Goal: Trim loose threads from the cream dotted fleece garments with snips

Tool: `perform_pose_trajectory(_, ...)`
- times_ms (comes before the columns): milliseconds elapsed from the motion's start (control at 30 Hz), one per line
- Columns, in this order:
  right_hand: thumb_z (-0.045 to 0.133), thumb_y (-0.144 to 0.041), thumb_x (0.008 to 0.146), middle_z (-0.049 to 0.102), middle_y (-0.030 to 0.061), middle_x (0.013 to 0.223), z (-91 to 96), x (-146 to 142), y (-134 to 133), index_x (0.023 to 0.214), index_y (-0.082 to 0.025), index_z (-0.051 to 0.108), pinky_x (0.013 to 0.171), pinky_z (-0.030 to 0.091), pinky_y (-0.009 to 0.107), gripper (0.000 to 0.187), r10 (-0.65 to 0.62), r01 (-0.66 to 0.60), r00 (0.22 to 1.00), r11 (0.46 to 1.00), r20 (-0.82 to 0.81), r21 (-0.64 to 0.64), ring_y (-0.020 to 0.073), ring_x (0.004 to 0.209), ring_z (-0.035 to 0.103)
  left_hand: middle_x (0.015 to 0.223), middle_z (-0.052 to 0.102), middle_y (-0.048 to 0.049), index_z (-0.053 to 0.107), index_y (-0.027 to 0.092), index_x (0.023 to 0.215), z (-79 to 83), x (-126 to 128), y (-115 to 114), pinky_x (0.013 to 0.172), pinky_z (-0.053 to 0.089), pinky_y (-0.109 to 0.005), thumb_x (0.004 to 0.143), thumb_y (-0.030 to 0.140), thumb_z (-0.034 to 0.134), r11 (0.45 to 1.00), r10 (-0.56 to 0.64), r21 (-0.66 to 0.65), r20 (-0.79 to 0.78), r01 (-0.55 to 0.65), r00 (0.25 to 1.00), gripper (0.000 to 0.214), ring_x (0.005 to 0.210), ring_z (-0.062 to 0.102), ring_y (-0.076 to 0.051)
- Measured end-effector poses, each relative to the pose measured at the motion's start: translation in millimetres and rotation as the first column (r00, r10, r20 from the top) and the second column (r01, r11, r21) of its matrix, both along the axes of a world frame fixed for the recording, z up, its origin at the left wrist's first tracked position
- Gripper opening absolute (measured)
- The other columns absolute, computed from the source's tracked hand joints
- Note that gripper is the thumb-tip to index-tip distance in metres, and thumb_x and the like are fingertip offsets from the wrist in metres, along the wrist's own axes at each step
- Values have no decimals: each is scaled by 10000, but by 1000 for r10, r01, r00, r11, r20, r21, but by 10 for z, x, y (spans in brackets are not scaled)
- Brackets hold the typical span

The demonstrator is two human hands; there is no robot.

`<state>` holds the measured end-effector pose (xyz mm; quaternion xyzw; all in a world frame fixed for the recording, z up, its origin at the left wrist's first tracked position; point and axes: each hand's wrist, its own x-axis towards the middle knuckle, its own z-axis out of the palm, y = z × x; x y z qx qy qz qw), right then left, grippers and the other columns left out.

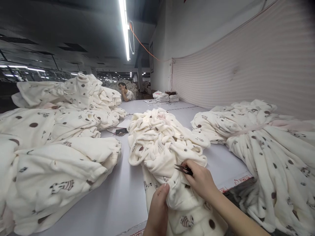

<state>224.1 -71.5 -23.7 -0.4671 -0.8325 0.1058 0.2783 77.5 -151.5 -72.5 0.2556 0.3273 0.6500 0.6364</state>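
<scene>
A cream fleece garment (169, 157) with brown dots and small animal prints lies bunched on the table in front of me, its near part running down toward my body. My left hand (157, 209) grips its left edge, thumb on top and the other fingers hidden behind the cloth. In my right hand (199, 178) are black-handled thread snips (182, 168), blades pointing left just above the fabric. The right hand's fingers are closed around the handles and rest against the garment.
Big heaps of the same printed fleece stand at the left (61, 157) and right (268, 147), the right one tied with a pink strip (248, 130). A small dark object (121, 131) lies on the white table (113, 193). Folded stacks (161, 97) and a seated person (126, 91) are farther back.
</scene>
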Motion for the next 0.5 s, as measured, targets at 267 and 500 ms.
perform_pose_trajectory(267,600,-377,825,667,2,1000,113,118,-152,1047,-289,637,767,455,289,242,175,-191,979,969,-108,-158,201,929,613,1104,694,-105,663,121,1108,71,-11,97,1076,327,-420,885,293,473,994,-90,-27,346,106,934,339,1164,547,-274)
perform_pose_trajectory(500,503,-379,889,695,20,978,81,107,-104,963,-281,703,757,470,307,235,84,-98,991,985,-102,-142,220,918,627,1087,704,-105,666,104,1093,108,-14,78,1094,300,-417,904,292,436,978,-167,-39,436,204,885,352,1185,535,-268)
